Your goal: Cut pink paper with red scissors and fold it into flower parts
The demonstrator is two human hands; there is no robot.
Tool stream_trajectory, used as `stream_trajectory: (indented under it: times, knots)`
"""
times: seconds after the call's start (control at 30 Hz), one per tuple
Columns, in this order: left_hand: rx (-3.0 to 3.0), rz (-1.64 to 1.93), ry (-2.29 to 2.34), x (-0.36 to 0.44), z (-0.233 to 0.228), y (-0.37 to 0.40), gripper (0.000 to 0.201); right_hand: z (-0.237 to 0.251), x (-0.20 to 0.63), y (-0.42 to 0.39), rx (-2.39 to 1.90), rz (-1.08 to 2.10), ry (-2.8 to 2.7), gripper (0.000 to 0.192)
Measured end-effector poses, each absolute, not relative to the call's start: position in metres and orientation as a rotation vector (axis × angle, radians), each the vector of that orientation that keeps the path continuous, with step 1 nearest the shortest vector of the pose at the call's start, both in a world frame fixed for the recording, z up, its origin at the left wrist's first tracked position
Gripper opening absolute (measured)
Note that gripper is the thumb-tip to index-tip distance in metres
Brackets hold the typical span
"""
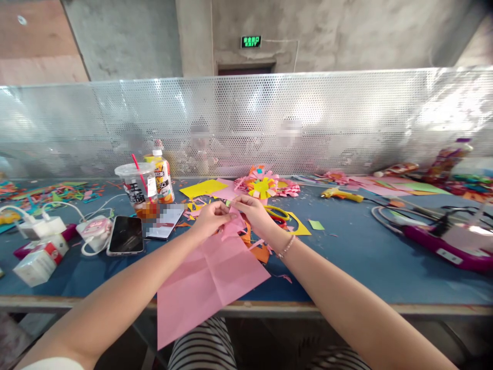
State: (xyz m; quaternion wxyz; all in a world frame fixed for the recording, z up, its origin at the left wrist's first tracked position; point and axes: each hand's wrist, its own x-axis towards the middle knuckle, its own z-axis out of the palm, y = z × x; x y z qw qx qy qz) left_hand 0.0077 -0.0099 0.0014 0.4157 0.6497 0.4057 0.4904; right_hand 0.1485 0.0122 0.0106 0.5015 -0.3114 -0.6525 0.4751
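Just beyond the far part of the large pink sheet (208, 290), the left hand (211, 217) and right hand (254, 211) hold a small folded pink piece (234, 226); whether it joins the sheet, I cannot tell. The fingers of both hands are pinched together on it. Creased across its middle, the sheet juts over the near edge of the desk (354, 262). Left of the sheet lies a phone (126, 235); beyond the sheet, a yellow paper flower (264, 187); beyond and right of it, a yellow glue gun (342, 194).
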Motion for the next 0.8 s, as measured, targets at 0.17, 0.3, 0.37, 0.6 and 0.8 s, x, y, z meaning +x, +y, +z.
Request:
stream_trajectory:
  times: [0.17,0.3,0.37,0.6,0.8]
  knots:
    - [1.63,1.243,0.996,0.0077,0.0029,-0.0113,0.028,0.0108,0.1488,0.012,-0.729,1.161,-1.531,0.017]
    - [1.652,1.221,0.998,0.0072,0.001,-0.0102,0.03,0.0091,0.149,0.0131,-0.698,1.185,-1.478,0.017]
    - [1.668,1.208,1.0,0.0069,-0.0001,-0.0092,0.03,0.0089,0.149,0.0135,-0.685,1.182,-1.435,0.018]
    - [1.715,1.173,1.019,0.0077,-0.001,-0.0086,0.035,0.0156,0.15,0.0107,-0.671,1.202,-1.292,0.02]
    - [1.762,1.234,1.089,0.0073,-0.0006,-0.0086,0.034,0.0104,0.1487,0.0146,-0.649,1.26,-1.409,0.023]
